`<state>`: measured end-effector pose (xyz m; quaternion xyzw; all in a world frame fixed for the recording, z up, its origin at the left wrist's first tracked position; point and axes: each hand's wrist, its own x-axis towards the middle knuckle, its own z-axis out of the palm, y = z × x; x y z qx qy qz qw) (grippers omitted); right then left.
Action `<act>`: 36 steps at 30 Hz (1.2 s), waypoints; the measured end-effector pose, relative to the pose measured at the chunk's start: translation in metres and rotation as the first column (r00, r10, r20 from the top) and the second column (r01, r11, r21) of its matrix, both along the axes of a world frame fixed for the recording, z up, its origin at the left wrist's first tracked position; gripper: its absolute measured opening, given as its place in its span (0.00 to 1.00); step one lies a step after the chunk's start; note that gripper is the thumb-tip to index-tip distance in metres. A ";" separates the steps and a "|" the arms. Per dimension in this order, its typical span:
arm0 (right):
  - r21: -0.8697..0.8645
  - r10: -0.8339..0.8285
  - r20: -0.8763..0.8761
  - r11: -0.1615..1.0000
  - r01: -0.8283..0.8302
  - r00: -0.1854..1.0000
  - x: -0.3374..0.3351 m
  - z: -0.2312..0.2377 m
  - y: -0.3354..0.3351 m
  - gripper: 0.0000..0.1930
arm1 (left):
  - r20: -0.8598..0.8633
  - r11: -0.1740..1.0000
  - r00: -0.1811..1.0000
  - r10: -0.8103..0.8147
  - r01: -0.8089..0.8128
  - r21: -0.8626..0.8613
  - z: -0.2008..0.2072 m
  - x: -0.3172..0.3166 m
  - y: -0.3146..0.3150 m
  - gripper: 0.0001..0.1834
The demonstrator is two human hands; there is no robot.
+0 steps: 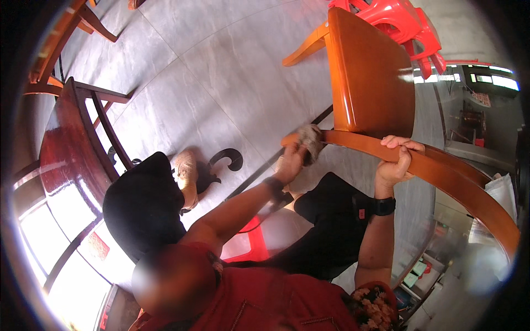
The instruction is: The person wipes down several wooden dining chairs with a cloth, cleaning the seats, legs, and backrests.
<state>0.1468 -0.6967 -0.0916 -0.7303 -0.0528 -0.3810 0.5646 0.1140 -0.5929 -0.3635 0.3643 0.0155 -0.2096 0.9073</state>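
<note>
A glossy orange-brown wooden chair lies tipped in front of me, its broad panel facing right. Its long curved wooden rail sweeps from the middle of the head view to the right rim. My left hand is closed on a crumpled grey-brown rag, which presses around the rail near its left end. Farther right, my right hand wraps its fingers over the same rail. Dark bands sit on both wrists.
Red plastic stools are stacked behind the chair. A dark reddish wooden chair stands at the left, and a dark hook-shaped piece rests near my foot. Below my left arm shows a red plastic seat. White wrapping lies by the rail's right end.
</note>
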 end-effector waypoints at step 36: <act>-0.176 -0.093 -0.082 0.981 0.078 0.992 -0.015 -0.001 -0.013 0.06 | -0.465 0.920 0.885 0.042 0.147 0.364 -0.166 -0.025 -0.041 0.21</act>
